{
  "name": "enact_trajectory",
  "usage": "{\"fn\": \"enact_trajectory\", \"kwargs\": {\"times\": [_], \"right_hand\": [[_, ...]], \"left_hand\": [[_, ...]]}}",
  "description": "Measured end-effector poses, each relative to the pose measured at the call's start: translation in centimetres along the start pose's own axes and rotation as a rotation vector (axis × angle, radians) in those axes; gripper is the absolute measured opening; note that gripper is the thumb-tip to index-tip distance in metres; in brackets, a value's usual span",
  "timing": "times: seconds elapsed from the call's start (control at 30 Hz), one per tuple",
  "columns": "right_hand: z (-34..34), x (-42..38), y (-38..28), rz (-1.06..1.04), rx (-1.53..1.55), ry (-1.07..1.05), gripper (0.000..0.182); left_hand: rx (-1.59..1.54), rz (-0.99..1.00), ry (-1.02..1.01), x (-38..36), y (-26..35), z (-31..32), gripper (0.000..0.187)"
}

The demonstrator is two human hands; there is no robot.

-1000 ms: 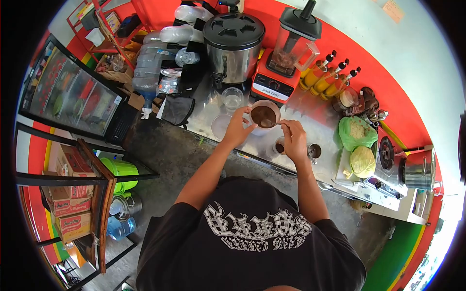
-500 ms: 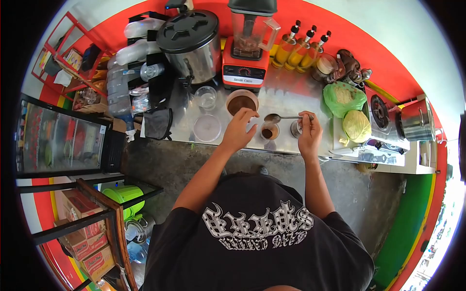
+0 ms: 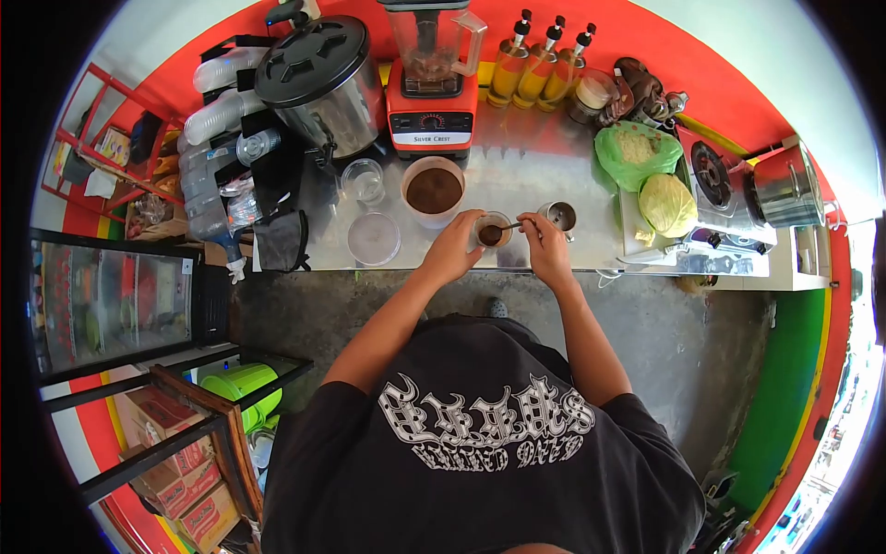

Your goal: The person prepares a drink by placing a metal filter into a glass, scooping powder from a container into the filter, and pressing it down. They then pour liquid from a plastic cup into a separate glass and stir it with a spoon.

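Note:
A small clear cup [image 3: 499,242] with brown powder inside stands near the counter's front edge. Fingers of my left hand [image 3: 451,249] wrap around its left side. Between the fingers of my right hand [image 3: 547,251] is a metal spoon [image 3: 514,224], its bowl end down inside the cup. Beside that hand sits a metal cup [image 3: 568,227] with a handle. A round tub [image 3: 432,221] of brown powder stands open just behind my left hand. Left of it lie a clear round lid [image 3: 374,240] and a clear plastic container [image 3: 363,183].
A red blender [image 3: 431,120] and a big steel dispenser [image 3: 337,115] stand at the back. Several oil bottles [image 3: 535,76] line the wall. To the right are a cabbage [image 3: 668,206], a green bag [image 3: 628,166], a gas stove [image 3: 706,175] and a pot [image 3: 784,189].
My left hand has come down onto the small cup. My right hand has brought the spoon down and left into it. The camera view has shifted slightly.

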State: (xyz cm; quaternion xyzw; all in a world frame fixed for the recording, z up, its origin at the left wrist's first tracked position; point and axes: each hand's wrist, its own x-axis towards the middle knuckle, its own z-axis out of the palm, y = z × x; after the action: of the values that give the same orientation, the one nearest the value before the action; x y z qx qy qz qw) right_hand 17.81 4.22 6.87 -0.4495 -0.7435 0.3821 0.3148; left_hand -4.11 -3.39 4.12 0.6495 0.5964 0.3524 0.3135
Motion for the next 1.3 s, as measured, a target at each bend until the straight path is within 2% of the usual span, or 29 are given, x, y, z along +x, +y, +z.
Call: {"fn": "enact_trajectory", "kwargs": {"times": [0.1,0.17,0.2,0.27,0.37,0.5,0.57,0.6,0.67,0.7,0.77,0.87,0.97,1.1,1.2,1.27,1.3], "right_hand": [[-0.2,0.1,-0.4,0.045,0.042,-0.003,0.021],[-0.9,0.2,-0.5,0.113,-0.034,-0.018,0.025],[-1.0,0.2,-0.2,0.105,-0.028,-0.028,0.025],[-1.1,0.1,0.7,0.048,0.025,0.119,0.034],[-2.4,0.4,0.2,0.048,-0.038,0.145,0.039],[-2.8,1.1,-1.7,-0.004,-0.119,0.127,0.036],[-2.3,1.8,-3.5,-0.074,-0.159,0.094,0.036],[-2.0,2.0,-4.5,-0.135,-0.201,0.071,0.036],[-1.0,2.4,-6.6,-0.194,-0.212,0.018,0.036],[-0.3,2.6,-7.5,-0.246,-0.224,-0.025,0.035],[1.1,3.2,-9.0,-0.285,-0.194,-0.092,0.035],[2.6,4.3,-11.1,-0.337,-0.165,-0.212,0.036],[3.4,5.2,-12.4,-0.382,-0.169,-0.380,0.035],[3.0,6.4,-12.2,-0.381,-0.165,-0.417,0.037],[1.1,8.0,-10.5,-0.276,-0.068,-0.446,0.038],[-0.3,9.0,-8.9,-0.072,-0.149,-0.481,0.041],[-0.7,9.4,-8.2,-0.064,-0.164,-0.442,0.042]], "left_hand": [[-0.020,-0.041,-0.008,-0.3,-0.1,0.0,0.068],[-0.035,-0.043,0.023,-0.7,0.0,-0.3,0.066],[-0.029,-0.050,0.034,-1.1,-0.1,-0.6,0.066],[-0.046,-0.056,0.067,-2.0,-0.5,-1.4,0.058],[-0.122,-0.081,0.062,-3.8,-2.1,-3.5,0.049],[-0.097,-0.188,0.180,-7.0,-5.1,-5.7,0.044],[0.200,-0.156,0.499,-8.4,-7.9,-5.9,0.057],[0.201,-0.163,0.509,-8.9,-8.6,-6.3,0.057],[0.307,-0.327,0.559,-9.4,-10.0,-6.8,0.089],[0.304,-0.335,0.577,-9.6,-10.2,-6.9,0.089],[0.333,-0.568,0.427,-9.7,-10.5,-7.1,0.116],[0.332,-0.644,0.374,-9.4,-10.5,-7.4,0.123],[0.302,-0.603,0.432,-9.4,-12.1,-6.8,0.123],[0.296,-0.570,0.405,-10.3,-10.3,-7.2,0.120],[0.269,-0.433,0.353,-11.9,-8.6,-8.9,0.116],[0.175,-0.367,0.336,-13.1,-6.2,-10.8,0.112],[0.195,-0.356,0.309,-13.2,-5.0,-11.8,0.112]]}}
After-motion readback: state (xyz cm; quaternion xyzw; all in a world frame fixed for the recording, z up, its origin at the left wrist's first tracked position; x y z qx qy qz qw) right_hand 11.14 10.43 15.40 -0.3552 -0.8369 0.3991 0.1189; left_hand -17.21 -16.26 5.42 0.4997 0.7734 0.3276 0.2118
